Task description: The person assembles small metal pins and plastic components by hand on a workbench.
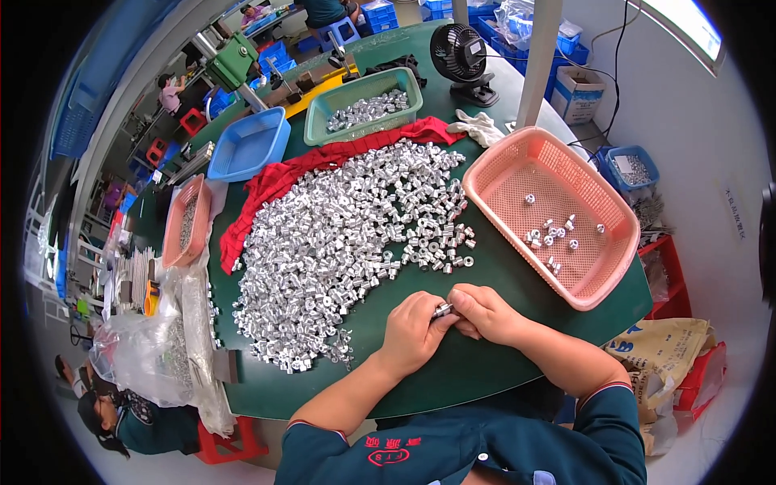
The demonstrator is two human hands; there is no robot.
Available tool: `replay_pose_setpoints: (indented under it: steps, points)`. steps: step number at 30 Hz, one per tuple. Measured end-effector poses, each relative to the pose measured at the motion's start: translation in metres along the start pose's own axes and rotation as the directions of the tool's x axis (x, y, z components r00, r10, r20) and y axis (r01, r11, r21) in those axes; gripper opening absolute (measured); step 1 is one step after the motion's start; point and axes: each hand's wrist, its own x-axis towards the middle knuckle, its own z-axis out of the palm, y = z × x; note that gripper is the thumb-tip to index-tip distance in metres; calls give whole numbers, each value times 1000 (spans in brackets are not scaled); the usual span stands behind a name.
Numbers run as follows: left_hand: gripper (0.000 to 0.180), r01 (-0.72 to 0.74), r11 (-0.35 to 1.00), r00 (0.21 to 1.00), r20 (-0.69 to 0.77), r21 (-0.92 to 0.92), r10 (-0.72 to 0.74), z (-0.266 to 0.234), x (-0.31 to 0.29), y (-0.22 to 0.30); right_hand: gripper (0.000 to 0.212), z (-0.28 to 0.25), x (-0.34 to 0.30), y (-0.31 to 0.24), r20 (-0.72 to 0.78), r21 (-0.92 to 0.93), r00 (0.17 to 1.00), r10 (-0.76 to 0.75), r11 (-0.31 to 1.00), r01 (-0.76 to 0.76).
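Close to the table's near edge my two hands meet. My left hand (411, 331) is closed around a small silvery cylindrical metal part (441, 310), which shows between thumb and fingers. The fingers of my right hand (487, 315) are pinched at the part's other end and partly hide it. Beyond my hands spreads a big heap of similar metal parts (323, 250). To the right, several such parts lie in a pink mesh basket (517, 250).
A red cloth (263, 190) borders the heap's far side. Behind it are a blue basket (250, 145), a green basket (317, 121) with parts, white gloves (478, 127) and a black fan (458, 52). Plastic bags (149, 356) lie left. A pole (540, 65) rises at the far right.
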Motion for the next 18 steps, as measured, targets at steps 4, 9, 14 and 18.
replay_pose_setpoints:
  steps: [4,9,14,18]
  points:
    - [20,-102,982,994,-31,160,108,-4,6,2,40,-1,2,0,30,123,994,101,987,-103]
    - [17,-56,991,998,24,123,54,-5,0,-1,32,5,-1,-2,-21,-163,998,-52,985,47]
    - [34,482,281,761,237,-830,-604,-27,-1,-20,22,-5,-2,-6,-45,-830,697,-716,415,373]
    - [28,542,396,740,197,-741,-643,-34,19,2,23,-1,5,6,-78,-856,823,-562,461,234]
